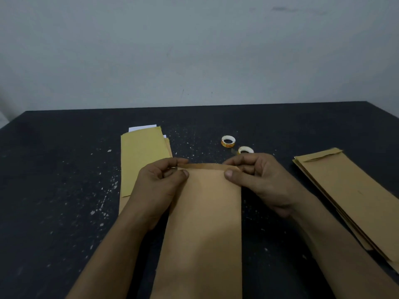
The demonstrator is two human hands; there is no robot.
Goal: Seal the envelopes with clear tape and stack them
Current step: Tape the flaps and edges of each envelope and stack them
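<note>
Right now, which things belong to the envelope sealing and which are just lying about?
Job: held brown paper envelope, two clear tape rolls, yellow-brown envelope pile left, brown envelope stack right.
Lying about: white paper sheet peeking past the pile.

The envelope (203, 212) in front of you is a plain tan brown with no markings, and its folded top edge is a shade darker. At ten o'clock from it, the left pile (140, 160) is a yellower mustard, with white sheets (141, 127) showing at its far end. At three o'clock, the right pile (349, 190) is the same dull tan. At one o'clock, a tape roll (228, 141) has a white core and an orange-and-yellow printed band. The second tape roll (246, 150) shows a white core and a yellowish rim. Your counter (54, 169) is near-black, flecked with small white specks that are densest at nine o'clock. The wall (194, 50) is pale grey-blue, with a faint dark smudge towards one o'clock.
</note>
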